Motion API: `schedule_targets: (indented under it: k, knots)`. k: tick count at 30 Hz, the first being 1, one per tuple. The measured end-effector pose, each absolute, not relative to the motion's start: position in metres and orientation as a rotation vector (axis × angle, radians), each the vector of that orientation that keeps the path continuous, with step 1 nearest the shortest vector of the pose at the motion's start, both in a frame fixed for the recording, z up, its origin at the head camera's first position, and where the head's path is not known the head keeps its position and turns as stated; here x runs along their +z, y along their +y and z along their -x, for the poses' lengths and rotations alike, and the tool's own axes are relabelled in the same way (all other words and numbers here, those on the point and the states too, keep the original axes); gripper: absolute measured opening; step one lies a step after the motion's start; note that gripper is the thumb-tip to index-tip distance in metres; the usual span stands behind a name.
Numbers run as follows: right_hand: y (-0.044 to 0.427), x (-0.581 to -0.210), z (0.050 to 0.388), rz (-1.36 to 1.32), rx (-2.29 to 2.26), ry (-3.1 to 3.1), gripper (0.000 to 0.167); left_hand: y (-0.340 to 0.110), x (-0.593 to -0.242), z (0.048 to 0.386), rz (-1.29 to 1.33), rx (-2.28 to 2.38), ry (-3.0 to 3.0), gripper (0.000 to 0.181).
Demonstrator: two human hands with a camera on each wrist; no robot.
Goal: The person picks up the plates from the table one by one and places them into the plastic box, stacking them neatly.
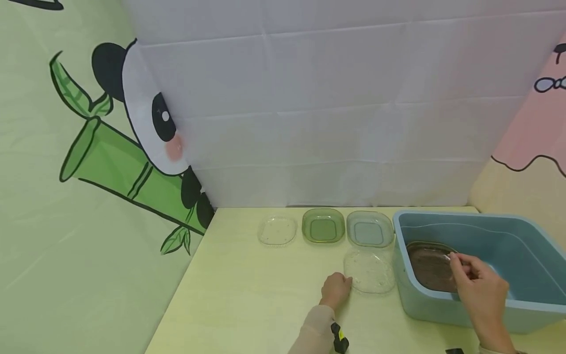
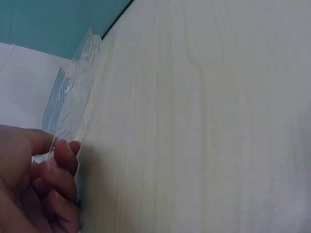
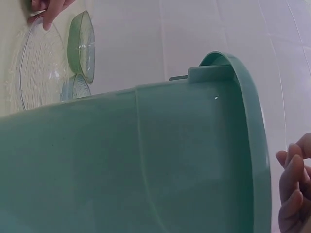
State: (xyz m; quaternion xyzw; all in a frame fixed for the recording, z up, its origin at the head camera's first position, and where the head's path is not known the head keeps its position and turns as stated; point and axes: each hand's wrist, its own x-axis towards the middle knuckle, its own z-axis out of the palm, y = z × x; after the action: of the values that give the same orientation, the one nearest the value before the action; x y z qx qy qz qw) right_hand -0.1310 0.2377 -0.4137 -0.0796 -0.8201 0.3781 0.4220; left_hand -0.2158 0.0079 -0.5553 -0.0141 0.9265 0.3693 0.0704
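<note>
At the middle of the table my left hand (image 1: 336, 290) pinches the near-left edge of a clear ridged plate (image 1: 369, 271). In the left wrist view, the clear plate (image 2: 80, 92) stands up from between thumb and fingers. My right hand (image 1: 479, 287) hovers over the front rim of a blue-green plastic tub (image 1: 411, 295), fingers loosely curled. Beneath its fingertips a dark brown glass dish (image 1: 429, 268) lies inside the tub. In the right wrist view, the tub wall (image 3: 146, 160) hides that dish, and nothing shows between the right hand's fingers (image 3: 294, 172).
Along the back of the table stand a small clear dish (image 1: 277, 231), a green glass dish (image 1: 324, 226) and a pale blue glass dish (image 1: 369, 229). The tub takes up the right side. A white cloth backdrop (image 1: 318, 123) rises behind the table.
</note>
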Motion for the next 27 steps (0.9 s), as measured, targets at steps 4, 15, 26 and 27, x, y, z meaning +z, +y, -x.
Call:
schedule_targets:
  k: [4,15,26,27]
  knots:
    - [0.239,-0.417,0.132,0.203,0.937,-2.053,0.011,0.009,-0.559,0.217,0.066,1.186,2.751,0.042]
    - [0.242,-0.422,0.134,0.191,0.954,-2.028,0.010,0.007,-0.560,0.220,0.147,1.245,2.713,0.037]
    - [0.242,-0.423,0.135,0.168,0.963,-2.026,0.010,-0.008,-0.549,0.213,0.160,1.326,2.701,0.030]
    - [0.242,-0.423,0.135,0.164,0.963,-2.025,0.010,-0.010,-0.548,0.212,0.160,1.338,2.700,0.031]
